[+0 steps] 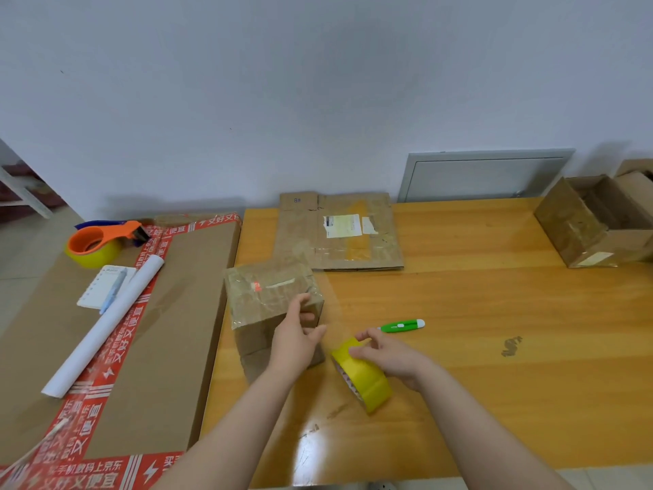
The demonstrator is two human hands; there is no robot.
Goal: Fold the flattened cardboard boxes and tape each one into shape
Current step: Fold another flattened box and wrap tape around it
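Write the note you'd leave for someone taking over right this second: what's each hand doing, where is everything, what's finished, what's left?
Left hand grips the small folded box, steadying it.
Right hand holds the yellow tape roll beside that box.
Green cutter lies just beyond the right hand; a flattened box lies further back.
Done: small box folded, tape already on it; an open box stands far right.
Left: finish taping this box, then fold and tape the flat one.
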